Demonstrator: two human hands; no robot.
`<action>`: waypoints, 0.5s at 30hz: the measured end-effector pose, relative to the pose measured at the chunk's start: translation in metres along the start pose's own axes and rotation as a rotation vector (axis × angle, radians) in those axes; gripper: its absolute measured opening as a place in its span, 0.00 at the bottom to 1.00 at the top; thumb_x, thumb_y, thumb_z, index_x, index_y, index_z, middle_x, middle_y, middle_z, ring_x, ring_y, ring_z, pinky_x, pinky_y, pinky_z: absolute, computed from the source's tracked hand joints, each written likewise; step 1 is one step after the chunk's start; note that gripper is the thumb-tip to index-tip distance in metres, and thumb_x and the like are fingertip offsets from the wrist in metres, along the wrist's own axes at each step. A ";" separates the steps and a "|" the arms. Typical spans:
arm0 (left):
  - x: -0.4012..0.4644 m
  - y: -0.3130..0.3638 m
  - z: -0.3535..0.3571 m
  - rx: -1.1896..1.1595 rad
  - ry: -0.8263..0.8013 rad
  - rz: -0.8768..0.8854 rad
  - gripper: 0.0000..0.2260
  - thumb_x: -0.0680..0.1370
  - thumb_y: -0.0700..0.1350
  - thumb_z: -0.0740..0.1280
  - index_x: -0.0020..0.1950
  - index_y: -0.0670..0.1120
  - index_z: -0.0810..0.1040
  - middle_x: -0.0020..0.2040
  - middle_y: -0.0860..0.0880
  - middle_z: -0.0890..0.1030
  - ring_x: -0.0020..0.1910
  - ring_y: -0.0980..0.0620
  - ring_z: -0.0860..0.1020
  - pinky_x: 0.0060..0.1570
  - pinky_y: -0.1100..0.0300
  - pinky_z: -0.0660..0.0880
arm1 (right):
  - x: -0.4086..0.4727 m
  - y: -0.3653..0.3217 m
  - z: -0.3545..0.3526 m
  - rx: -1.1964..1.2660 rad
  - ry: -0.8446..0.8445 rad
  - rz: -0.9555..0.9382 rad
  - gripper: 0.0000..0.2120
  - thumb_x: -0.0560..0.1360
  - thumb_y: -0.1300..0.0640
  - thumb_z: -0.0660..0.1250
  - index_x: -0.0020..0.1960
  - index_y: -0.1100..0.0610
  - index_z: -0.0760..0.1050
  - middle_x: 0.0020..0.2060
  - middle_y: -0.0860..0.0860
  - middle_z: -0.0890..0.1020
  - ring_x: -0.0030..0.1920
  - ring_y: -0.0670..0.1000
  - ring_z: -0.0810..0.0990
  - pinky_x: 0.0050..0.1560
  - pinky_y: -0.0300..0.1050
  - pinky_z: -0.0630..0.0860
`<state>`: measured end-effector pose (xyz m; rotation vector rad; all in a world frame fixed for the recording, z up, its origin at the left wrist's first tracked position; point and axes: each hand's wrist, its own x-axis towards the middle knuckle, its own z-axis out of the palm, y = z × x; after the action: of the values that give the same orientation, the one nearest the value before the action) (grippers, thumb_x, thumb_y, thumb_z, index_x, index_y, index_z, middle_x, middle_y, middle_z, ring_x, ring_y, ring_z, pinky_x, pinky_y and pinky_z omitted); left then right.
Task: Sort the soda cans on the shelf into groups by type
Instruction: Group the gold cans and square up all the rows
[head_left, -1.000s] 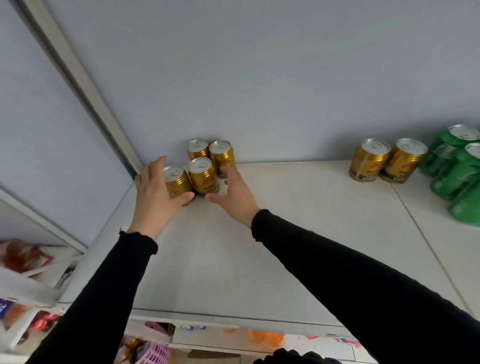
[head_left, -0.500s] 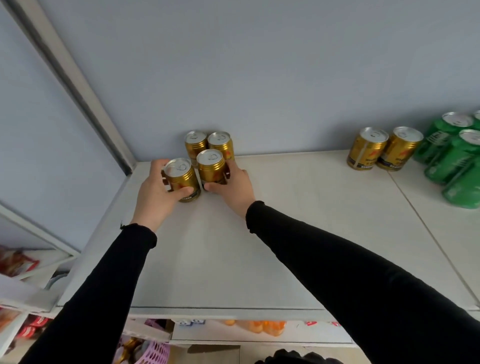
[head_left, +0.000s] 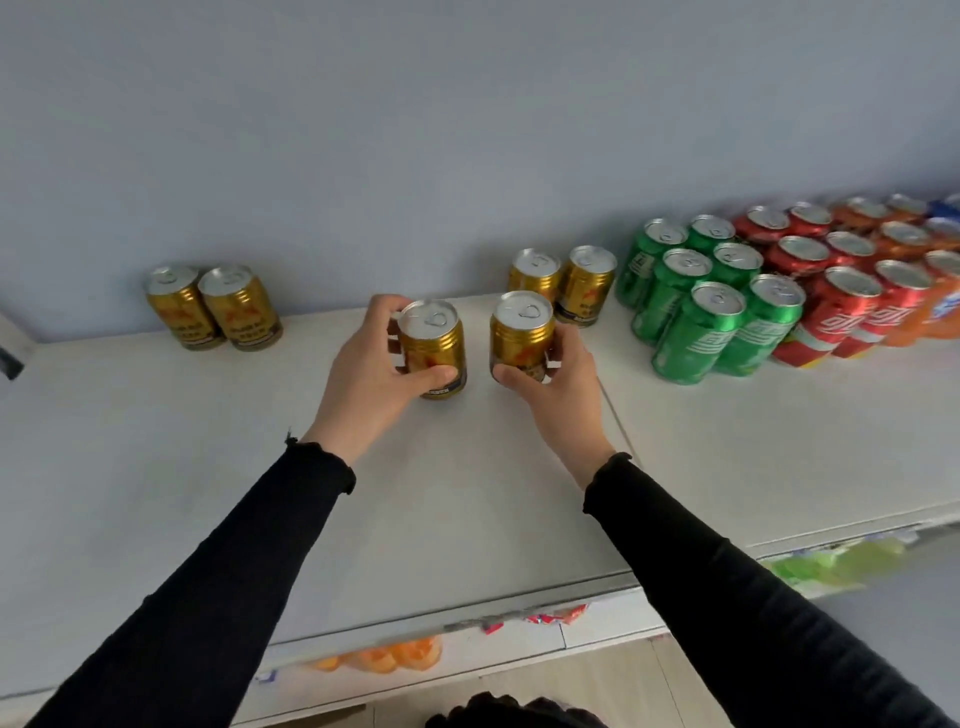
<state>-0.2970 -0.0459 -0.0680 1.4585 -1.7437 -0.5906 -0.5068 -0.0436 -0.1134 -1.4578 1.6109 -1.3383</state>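
Two gold cans are being gripped, one (head_left: 432, 347) by the left hand (head_left: 370, 375), one (head_left: 521, 334) by the right hand (head_left: 557, 383); just beyond the right hand, the gold pair (head_left: 563, 283) is at risk of being toppled.

Toward the shelf's (head_left: 467, 519) right end the orange cans (head_left: 904, 239) and a blue can (head_left: 948, 208) blur and run off the picture's edge. Can labels are unreadable. Packets below the shelf's front edge (head_left: 384, 654) are blurred.
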 end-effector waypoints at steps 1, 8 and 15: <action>0.003 0.009 0.015 0.004 -0.010 0.002 0.32 0.67 0.54 0.81 0.64 0.56 0.67 0.58 0.55 0.78 0.55 0.53 0.78 0.51 0.58 0.78 | 0.004 0.008 -0.015 0.007 0.015 0.018 0.29 0.67 0.47 0.79 0.62 0.46 0.69 0.56 0.47 0.78 0.59 0.50 0.76 0.54 0.42 0.74; 0.027 0.056 0.098 0.064 0.001 -0.023 0.32 0.68 0.54 0.80 0.65 0.54 0.67 0.60 0.53 0.78 0.57 0.51 0.78 0.54 0.53 0.79 | 0.037 0.040 -0.076 0.077 -0.003 0.047 0.27 0.70 0.55 0.78 0.61 0.48 0.66 0.58 0.48 0.78 0.58 0.48 0.77 0.58 0.40 0.74; 0.039 0.072 0.136 0.078 0.048 -0.088 0.31 0.70 0.50 0.79 0.67 0.51 0.66 0.64 0.50 0.77 0.62 0.50 0.76 0.59 0.51 0.78 | 0.061 0.053 -0.074 0.061 -0.026 0.069 0.31 0.69 0.58 0.77 0.68 0.55 0.67 0.63 0.51 0.78 0.62 0.50 0.77 0.60 0.42 0.73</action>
<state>-0.4505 -0.0836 -0.0834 1.5969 -1.6891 -0.5342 -0.6071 -0.0854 -0.1264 -1.3666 1.5754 -1.3130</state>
